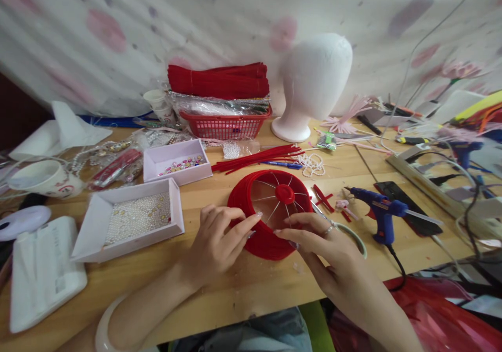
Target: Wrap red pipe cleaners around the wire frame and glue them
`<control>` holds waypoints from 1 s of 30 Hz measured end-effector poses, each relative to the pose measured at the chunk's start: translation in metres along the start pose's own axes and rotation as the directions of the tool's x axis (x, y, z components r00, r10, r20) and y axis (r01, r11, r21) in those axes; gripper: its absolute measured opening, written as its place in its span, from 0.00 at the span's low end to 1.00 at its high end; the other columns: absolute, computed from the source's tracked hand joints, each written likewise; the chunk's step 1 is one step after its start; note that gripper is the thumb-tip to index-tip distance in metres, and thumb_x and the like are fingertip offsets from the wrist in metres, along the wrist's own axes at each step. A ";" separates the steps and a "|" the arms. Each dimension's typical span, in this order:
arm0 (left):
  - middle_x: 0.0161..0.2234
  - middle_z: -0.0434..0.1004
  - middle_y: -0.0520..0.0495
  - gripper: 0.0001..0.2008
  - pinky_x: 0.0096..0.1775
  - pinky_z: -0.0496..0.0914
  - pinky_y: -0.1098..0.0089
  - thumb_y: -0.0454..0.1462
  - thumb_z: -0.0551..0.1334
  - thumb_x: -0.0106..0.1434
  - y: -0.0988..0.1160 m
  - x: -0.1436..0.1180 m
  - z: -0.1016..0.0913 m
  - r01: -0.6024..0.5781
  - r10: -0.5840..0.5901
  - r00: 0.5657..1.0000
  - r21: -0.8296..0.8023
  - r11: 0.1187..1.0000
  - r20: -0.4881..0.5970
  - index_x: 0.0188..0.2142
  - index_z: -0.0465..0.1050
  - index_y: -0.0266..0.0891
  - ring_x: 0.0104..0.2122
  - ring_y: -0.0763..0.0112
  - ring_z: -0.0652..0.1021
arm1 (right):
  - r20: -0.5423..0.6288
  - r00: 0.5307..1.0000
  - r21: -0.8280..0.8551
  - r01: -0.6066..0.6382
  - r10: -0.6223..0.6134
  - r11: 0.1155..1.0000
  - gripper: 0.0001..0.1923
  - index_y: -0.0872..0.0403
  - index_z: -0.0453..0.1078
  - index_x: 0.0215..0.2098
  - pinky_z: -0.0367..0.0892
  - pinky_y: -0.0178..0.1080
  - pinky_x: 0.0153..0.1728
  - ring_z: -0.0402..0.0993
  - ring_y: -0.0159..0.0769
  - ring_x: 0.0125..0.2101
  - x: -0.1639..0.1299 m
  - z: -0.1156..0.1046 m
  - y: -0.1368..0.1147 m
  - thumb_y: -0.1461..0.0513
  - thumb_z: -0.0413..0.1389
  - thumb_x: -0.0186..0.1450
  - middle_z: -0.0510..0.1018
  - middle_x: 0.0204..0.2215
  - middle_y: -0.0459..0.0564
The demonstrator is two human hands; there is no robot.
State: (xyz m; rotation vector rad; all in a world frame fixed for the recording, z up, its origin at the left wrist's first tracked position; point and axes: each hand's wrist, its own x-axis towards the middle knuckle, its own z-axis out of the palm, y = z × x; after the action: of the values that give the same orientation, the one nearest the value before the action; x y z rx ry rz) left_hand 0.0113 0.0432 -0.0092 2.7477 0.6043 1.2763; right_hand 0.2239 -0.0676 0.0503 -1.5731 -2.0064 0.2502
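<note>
A round red fuzzy hat frame (240,195) lies on the wooden table, with thin wire spokes running to a red disc (284,194) in its middle. On its near left rim my left hand (219,237) is closed, thumb and fingers pinching the red band. My right hand (327,242), with a ring on one finger, grips the near right part of the same rim. The two sets of fingertips are a short way apart. Scissors with pale green handles (355,237) lie partly under my right hand. Whether a small piece sits between the fingertips is hidden.
A blue glue gun (378,205) and a black phone (408,211) lie right. White boxes hold pearl beads (137,218) and coloured gems (182,166). Red fuzzy stems (254,158) lie behind the frame. Further back stand a red basket (225,127) and a white foam head (317,75).
</note>
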 end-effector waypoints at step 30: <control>0.62 0.72 0.41 0.26 0.62 0.63 0.50 0.51 0.45 0.76 -0.030 0.032 -0.001 0.396 -0.315 0.904 -0.285 0.873 0.290 0.62 0.67 0.44 0.63 0.59 0.69 | -0.057 0.998 0.053 0.030 -0.027 0.998 0.20 0.51 0.76 0.51 0.77 0.37 0.40 0.77 0.35 0.41 -0.004 0.007 0.005 0.72 0.47 0.70 0.75 0.45 0.55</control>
State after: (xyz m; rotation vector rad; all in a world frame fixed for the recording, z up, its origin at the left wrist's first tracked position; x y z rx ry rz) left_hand 0.0196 0.0830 0.0079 2.3152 0.7475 0.8600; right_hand 0.2248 -0.0685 0.0409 -1.5011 -1.9615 0.2445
